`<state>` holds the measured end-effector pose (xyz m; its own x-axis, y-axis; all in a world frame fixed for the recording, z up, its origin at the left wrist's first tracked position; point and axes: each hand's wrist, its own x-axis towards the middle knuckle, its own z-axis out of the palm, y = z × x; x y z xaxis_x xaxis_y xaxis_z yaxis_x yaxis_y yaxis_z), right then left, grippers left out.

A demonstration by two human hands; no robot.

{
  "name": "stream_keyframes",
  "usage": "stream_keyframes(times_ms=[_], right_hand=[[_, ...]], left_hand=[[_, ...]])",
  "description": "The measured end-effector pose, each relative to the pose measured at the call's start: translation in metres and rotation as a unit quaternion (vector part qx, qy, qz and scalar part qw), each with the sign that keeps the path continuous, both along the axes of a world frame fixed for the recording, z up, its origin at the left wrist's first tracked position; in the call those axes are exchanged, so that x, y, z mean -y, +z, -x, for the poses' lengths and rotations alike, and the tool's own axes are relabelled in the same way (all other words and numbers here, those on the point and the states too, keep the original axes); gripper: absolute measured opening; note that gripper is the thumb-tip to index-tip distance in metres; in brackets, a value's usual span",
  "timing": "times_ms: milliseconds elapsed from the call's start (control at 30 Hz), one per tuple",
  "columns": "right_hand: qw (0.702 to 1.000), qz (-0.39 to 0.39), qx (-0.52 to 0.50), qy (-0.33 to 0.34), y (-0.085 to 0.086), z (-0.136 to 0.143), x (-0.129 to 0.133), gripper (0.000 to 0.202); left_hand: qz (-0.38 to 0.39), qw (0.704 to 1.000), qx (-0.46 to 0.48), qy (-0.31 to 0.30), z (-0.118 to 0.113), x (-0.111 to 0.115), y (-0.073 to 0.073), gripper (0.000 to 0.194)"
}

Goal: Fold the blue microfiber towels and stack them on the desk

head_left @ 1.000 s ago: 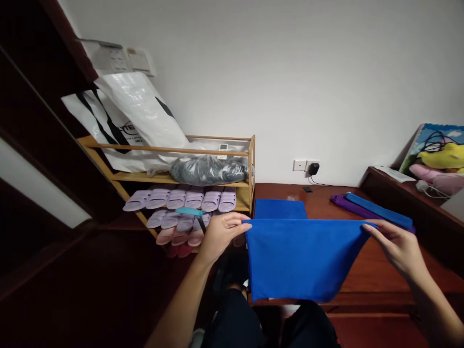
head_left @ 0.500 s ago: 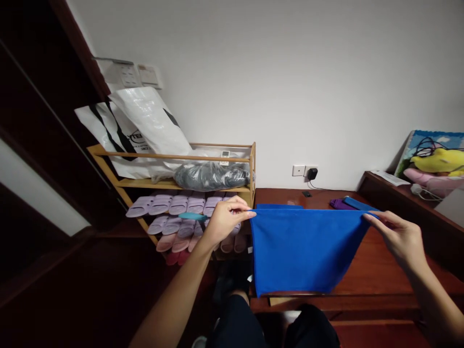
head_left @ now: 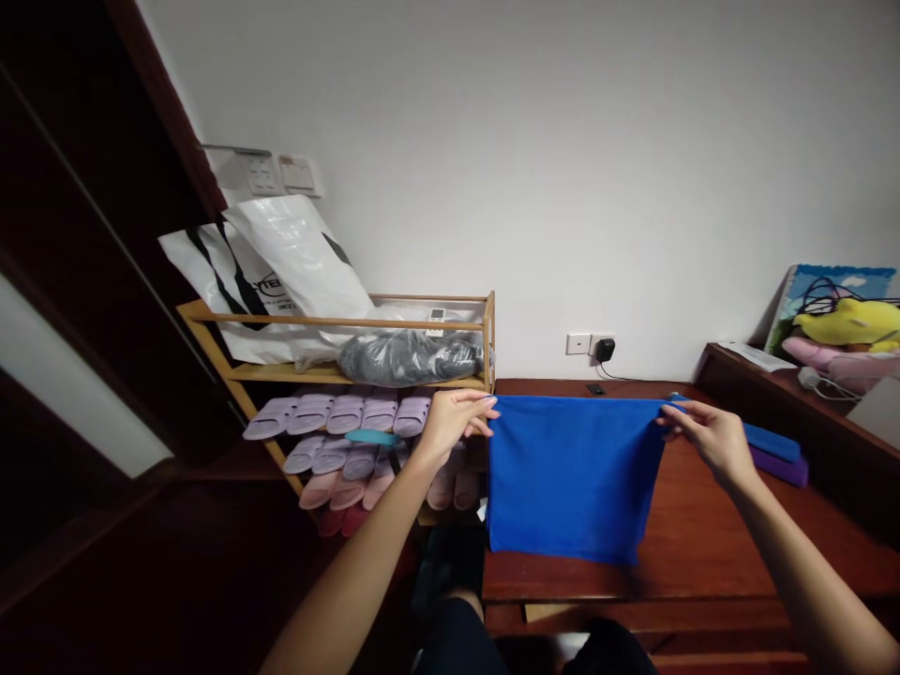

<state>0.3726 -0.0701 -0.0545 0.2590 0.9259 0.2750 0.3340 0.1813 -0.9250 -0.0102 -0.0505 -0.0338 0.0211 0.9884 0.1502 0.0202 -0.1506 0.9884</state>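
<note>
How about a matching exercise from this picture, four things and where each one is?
Things:
1. Blue cloth
2. Black plug
3. Lilac slippers
4. Yellow toy

Places:
A. On the wooden rack
B. Above a pink item, far right
C. Held up by the left hand and right hand
D. At the wall socket

Pairs: 1-C, 2-D, 3-A, 4-B

Wooden rack (head_left: 232,373): white bags (head_left: 302,258), left end of top shelf (head_left: 309,373); grey wrapped bundle (head_left: 404,359), right end; lilac slippers (head_left: 309,412) below. Black adapter (head_left: 605,350) in socket (head_left: 594,341) above far edge of tabletop (head_left: 738,534). Yellow plush (head_left: 847,324) beyond its right edge.
</note>
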Motion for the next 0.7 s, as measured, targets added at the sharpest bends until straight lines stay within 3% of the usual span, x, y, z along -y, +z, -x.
stream_keyframes(times_ms=[200, 533, 700], right_hand=[[0.999, 0.038, -0.008, 0.021, -0.021, -0.001, -0.041, 0.052], [0.996, 0.076, 0.005, 0.048, -0.082, -0.002, -0.098, 0.044], [0.994, 0.093, 0.004, 0.052, -0.115, -0.001, -0.124, 0.046]], left_hand=[[0.066, 0.997, 0.03, -0.026, -0.005, -0.041, -0.018, 0.031], [0.129, 0.991, 0.026, -0.034, -0.009, -0.107, -0.084, 0.028], [0.124, 0.991, -0.027, -0.043, -0.012, -0.135, -0.114, 0.038]])
